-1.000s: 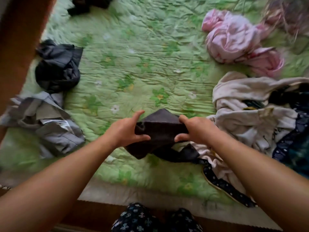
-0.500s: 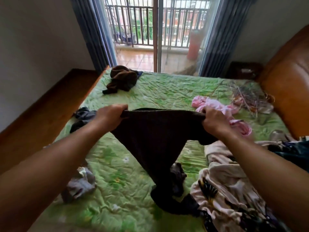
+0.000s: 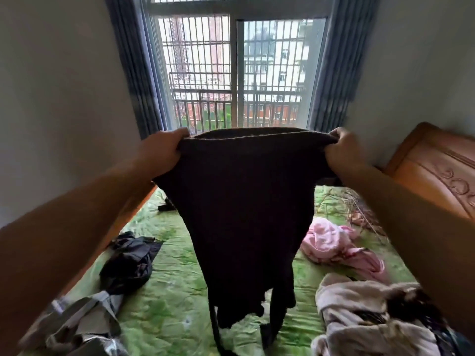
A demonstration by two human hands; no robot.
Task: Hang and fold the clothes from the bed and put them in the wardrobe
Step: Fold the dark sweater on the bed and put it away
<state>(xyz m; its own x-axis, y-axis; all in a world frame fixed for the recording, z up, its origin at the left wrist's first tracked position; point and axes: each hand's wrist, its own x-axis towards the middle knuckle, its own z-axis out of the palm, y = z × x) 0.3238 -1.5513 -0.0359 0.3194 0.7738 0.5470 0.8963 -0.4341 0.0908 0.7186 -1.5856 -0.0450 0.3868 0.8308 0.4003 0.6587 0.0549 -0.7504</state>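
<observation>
A dark brown knitted garment (image 3: 246, 217) hangs stretched out in front of me, high above the bed. My left hand (image 3: 164, 152) grips its top edge at the left end, and my right hand (image 3: 344, 150) grips the same edge at the right end. Its lower part dangles down to the green quilt (image 3: 169, 286). On the quilt lie a black garment (image 3: 131, 263), a grey garment (image 3: 82, 327), a pink garment (image 3: 334, 245) and a beige garment (image 3: 365, 317). The wardrobe is out of view.
A wooden headboard (image 3: 437, 170) stands at the right. A wooden bed rail (image 3: 123, 219) runs along the left wall. Behind the bed is a barred window (image 3: 236, 73) between blue curtains. Dry twigs (image 3: 354, 209) lie on the quilt near the headboard.
Both hands have lifted the dark garment from the bed up to window height and pulled its top edge wide apart. My view has tilted upward.
</observation>
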